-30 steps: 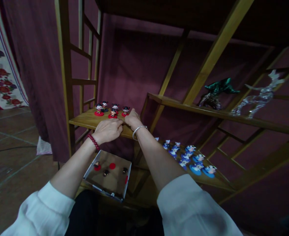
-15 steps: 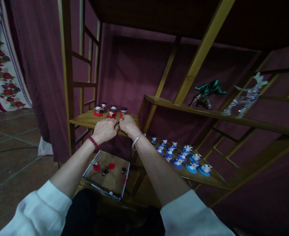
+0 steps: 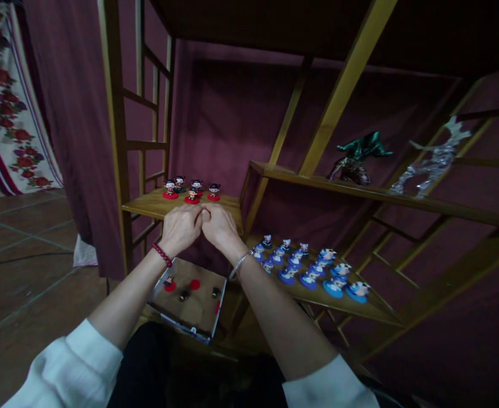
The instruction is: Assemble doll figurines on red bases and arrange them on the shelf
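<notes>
Red-based figurines (image 3: 192, 194), five of them, stand on a wooden shelf (image 3: 147, 205) just beyond the left-hand grip (image 3: 181, 229) and right-hand grip (image 3: 219, 225), at 12 o'clock. Both grips are curled narrow, pressed together at the shelf's front edge, and whether they hold anything is hidden. At 6 o'clock, below them, sits a cardboard tray (image 3: 200, 309) with small dark figurines (image 3: 183, 295) and red discs (image 3: 195, 284). Blue-based figurines (image 3: 289, 276) crowd a lower shelf at 4 o'clock
</notes>
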A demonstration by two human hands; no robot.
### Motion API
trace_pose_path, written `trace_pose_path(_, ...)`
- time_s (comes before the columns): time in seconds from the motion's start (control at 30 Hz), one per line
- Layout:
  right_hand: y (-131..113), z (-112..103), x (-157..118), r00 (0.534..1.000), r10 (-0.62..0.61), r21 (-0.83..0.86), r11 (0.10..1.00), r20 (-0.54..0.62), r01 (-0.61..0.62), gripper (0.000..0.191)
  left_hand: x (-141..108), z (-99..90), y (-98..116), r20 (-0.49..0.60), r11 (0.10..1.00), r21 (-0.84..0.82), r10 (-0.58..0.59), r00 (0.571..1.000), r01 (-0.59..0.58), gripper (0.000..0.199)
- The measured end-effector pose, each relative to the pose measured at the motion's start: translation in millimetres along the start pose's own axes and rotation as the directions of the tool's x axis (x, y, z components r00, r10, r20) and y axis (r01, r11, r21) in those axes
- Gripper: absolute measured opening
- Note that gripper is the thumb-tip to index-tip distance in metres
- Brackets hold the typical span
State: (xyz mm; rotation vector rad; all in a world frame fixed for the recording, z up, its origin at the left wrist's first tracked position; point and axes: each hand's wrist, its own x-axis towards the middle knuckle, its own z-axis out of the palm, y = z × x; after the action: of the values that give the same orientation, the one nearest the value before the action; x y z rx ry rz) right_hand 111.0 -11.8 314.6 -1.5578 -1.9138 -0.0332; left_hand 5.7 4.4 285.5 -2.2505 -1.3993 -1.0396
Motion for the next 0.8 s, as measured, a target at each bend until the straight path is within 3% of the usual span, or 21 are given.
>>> trace_pose_path(0.27,-0.6,9.9,-28.3,0.982,-0.117,0.054,0.991,-0.151,0.126,0.036,-23.4,10.6,4.1,-0.175,0.987,-0.158,0.012,0.984,-0.041,0.029)
trace_pose_path(0.6,-0.1,26.3,-59.4,0.913,-0.269,0.053,0.953,-0.307,0.299,0.040,-52.7,27.8,5.6,-0.354,0.944,-0.285,0.059,0.933,-0.168,0.035)
trace_pose_path(0.8,2.4,41.8,-80.6,0.891,-0.320,0.038,0.936,-0.321,0.349,0.044,-71.3,39.3,8.2,-0.365,0.931,-0.329,0.030,0.930,-0.160,0.040)
